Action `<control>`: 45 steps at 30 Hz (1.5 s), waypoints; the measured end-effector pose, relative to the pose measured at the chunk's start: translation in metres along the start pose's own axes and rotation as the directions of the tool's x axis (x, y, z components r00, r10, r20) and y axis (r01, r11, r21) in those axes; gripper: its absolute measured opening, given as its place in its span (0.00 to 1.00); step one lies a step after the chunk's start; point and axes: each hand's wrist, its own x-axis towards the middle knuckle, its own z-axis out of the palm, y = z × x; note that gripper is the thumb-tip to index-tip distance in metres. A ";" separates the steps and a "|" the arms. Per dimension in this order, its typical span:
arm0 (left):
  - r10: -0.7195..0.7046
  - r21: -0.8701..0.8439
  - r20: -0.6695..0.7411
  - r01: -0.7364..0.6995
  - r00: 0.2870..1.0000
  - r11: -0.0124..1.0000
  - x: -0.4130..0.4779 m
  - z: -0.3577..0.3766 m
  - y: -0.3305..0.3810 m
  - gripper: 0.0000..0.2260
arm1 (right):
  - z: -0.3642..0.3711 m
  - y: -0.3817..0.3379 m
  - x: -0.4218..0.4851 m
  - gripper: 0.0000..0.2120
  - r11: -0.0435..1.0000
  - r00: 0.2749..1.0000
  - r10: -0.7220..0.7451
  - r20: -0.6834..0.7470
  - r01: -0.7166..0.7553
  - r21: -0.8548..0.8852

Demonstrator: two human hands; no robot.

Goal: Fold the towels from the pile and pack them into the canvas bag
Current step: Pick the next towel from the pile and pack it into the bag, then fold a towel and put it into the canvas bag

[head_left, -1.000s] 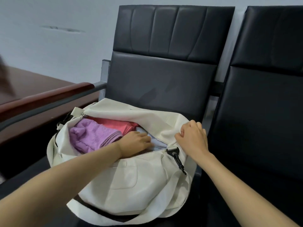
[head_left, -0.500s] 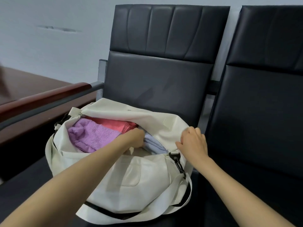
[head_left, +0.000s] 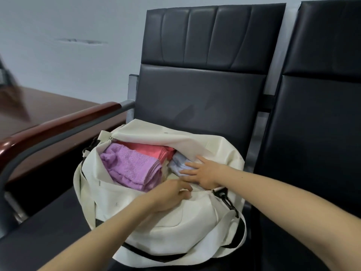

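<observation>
The canvas bag point(head_left: 156, 222) sat open on the black chair point(head_left: 199, 98). It held a purple towel point(head_left: 130, 169), a pink towel point(head_left: 152, 149) behind that, and a pale blue towel point(head_left: 178, 163) at the right end. Half a second earlier the right hand point(head_left: 205, 173) gripped the bag's right end. It had since moved into the opening, fingers spread flat on the pale blue towel. The left hand point(head_left: 168, 196) had come out of the bag, and its fingers curled over the near rim.
</observation>
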 end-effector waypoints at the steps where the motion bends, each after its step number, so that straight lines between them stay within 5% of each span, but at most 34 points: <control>1: 0.027 -0.003 0.017 -0.027 0.999 1.000 0.000 0.007 -0.002 0.15 | 0.002 0.002 0.000 0.27 0.998 1.000 0.015 0.011 -0.014 -0.057; 4: 0.048 -0.014 0.039 -0.047 0.998 0.999 -0.003 0.019 -0.005 0.17 | 0.002 0.011 0.001 0.24 0.973 0.995 0.097 0.014 -0.092 -0.209; 9: 0.044 -0.036 0.057 -0.042 0.997 0.998 -0.007 0.013 -0.002 0.17 | 0.005 0.010 0.000 0.23 0.974 0.994 0.108 -0.010 -0.108 -0.200; 13: 0.014 -0.026 0.022 -0.013 1.000 1.000 -0.013 0.002 0.011 0.15 | -0.010 0.008 -0.032 0.25 0.996 0.993 0.026 -0.112 -0.016 0.084; 16: -0.071 -0.087 -0.068 0.064 0.995 0.994 -0.019 -0.014 0.029 0.16 | -0.012 0.005 -0.073 0.25 0.946 0.971 0.119 -0.209 -0.047 0.322; 19: -0.106 -0.161 -0.106 0.088 0.989 0.983 -0.027 -0.033 0.058 0.14 | -0.010 -0.001 -0.134 0.23 0.778 0.914 0.332 -0.232 -0.126 0.616; 25: -0.022 -0.248 -0.166 -0.020 0.986 0.968 -0.049 -0.047 0.169 0.11 | -0.004 -0.026 -0.287 0.17 0.528 0.794 0.584 -0.170 -0.212 0.823; 33: 0.281 -0.250 -0.108 -0.299 0.954 0.921 -0.066 -0.009 0.352 0.12 | 0.067 -0.078 -0.485 0.14 0.257 0.502 0.863 -0.056 -0.340 0.905; 36: 0.355 -0.287 -0.042 -0.352 0.934 0.891 -0.067 0.021 0.415 0.12 | 0.103 -0.104 -0.545 0.14 0.080 0.366 0.929 0.053 -0.338 0.938; 45: 0.439 -0.349 0.144 -0.370 0.887 0.861 -0.030 0.124 0.548 0.15 | 0.223 -0.139 -0.633 0.19 -0.370 0.090 0.889 0.449 -0.438 0.820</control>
